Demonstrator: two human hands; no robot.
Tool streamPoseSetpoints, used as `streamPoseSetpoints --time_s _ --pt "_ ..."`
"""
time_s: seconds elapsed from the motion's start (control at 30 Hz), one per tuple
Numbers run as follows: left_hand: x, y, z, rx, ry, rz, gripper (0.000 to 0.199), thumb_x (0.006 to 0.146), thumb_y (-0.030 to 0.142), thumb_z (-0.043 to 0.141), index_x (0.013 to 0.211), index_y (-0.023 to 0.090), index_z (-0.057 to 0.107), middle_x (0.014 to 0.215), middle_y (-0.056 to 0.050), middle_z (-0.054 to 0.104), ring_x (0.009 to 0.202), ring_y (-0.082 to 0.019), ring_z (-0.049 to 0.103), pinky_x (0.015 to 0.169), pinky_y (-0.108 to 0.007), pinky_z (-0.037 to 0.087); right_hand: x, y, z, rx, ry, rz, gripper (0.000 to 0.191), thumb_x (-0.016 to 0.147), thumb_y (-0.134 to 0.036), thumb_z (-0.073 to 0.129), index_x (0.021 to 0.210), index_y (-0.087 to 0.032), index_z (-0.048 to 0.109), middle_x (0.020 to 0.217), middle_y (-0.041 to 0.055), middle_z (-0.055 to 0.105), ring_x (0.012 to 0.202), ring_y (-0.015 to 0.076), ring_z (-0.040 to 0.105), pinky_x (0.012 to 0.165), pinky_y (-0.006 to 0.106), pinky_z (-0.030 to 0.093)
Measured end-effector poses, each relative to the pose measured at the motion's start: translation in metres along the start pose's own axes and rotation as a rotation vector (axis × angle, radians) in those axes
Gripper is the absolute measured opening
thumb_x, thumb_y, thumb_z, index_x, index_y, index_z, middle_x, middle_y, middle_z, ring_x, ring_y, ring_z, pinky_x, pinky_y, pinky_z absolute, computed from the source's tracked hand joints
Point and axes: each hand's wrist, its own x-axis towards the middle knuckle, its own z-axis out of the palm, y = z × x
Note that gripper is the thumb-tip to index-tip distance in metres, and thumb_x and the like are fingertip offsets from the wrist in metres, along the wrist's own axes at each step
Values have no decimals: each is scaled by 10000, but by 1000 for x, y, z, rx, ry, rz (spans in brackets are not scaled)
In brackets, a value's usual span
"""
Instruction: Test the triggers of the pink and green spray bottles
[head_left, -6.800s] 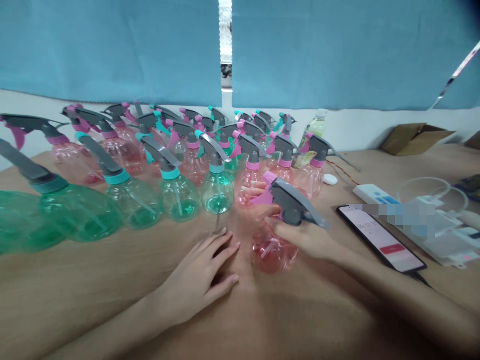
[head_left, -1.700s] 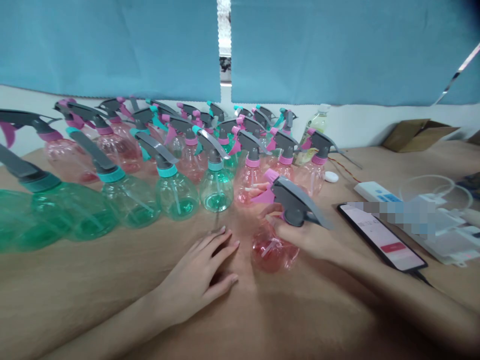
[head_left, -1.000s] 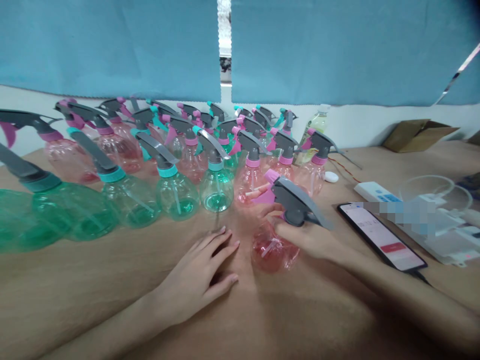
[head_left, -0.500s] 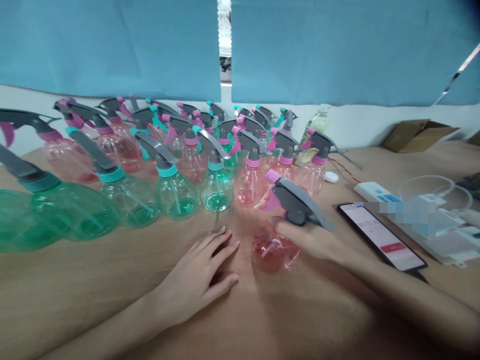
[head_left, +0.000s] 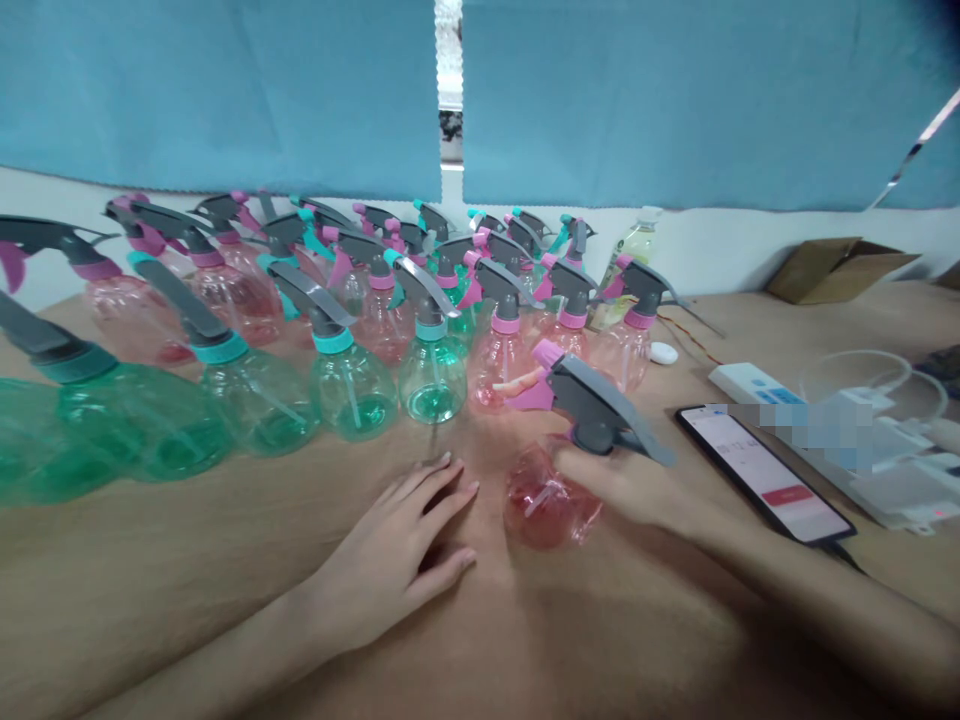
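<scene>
My right hand (head_left: 630, 485) is wrapped round the neck of a pink spray bottle (head_left: 544, 500) with a grey head and a pink trigger. A finger lies at the trigger, and the nozzle points toward the back left. Some liquid shows inside the bottle, which is tilted a little. Flat on the tabletop (head_left: 480, 650), my left hand (head_left: 397, 540) rests with its fingers apart, just left of this bottle, and holds nothing. Behind it stands a green spray bottle (head_left: 433, 380) with a teal collar; beside that is another pink spray bottle (head_left: 501, 360).
Several more green and pink spray bottles stand in rows at the left and back. On the right lie a phone (head_left: 765, 475), a white power strip (head_left: 757, 385) with cables, and a small white round object (head_left: 663, 353). A cardboard box (head_left: 832, 272) sits against the wall.
A finger of my right hand has stretched out forward at the trigger, and the trigger has swung outward. My left hand stays where it was.
</scene>
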Motion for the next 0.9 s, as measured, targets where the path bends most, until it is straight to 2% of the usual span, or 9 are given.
streamPoseSetpoints --time_s 0.17,0.33,0.53,0.77,0.9 --pt "-1 -1 1 13 -4 -1 527 941 474 461 1402 226 402 1476 -84 360 1340 -296 327 1061 -492 317 1 -1 1 74 -25 -5 43 701 -209 485 700 -244 509 529 -57 465 483 115 447 501 252 440" --pt "-1 -1 1 22 -21 -2 525 945 475 450 1400 215 405 1478 -89 356 1343 -296 322 1061 -495 317 6 0 3 200 -61 -95 215 707 -218 476 896 -250 574 727 -13 590 659 157 572 625 307 512" --pt "-1 -1 2 40 -25 0 528 950 478 442 1404 213 397 1485 -89 342 1348 -287 313 1064 -489 314 5 4 5 225 -29 -109 154 689 -184 478 793 -241 576 747 -6 608 751 162 612 639 284 529" --pt "-1 -2 3 29 -2 10 523 948 467 449 1411 233 384 1482 -80 348 1342 -290 325 1060 -488 318 4 7 5 227 -36 -119 342 710 -155 502 1026 -255 583 796 -9 623 699 154 593 650 300 532" --pt "-1 -2 2 21 -6 4 525 943 470 456 1401 219 402 1479 -86 354 1342 -294 324 1060 -497 316 4 8 6 221 -35 -124 363 723 -175 513 1072 -257 571 808 -5 626 688 159 586 637 310 527"
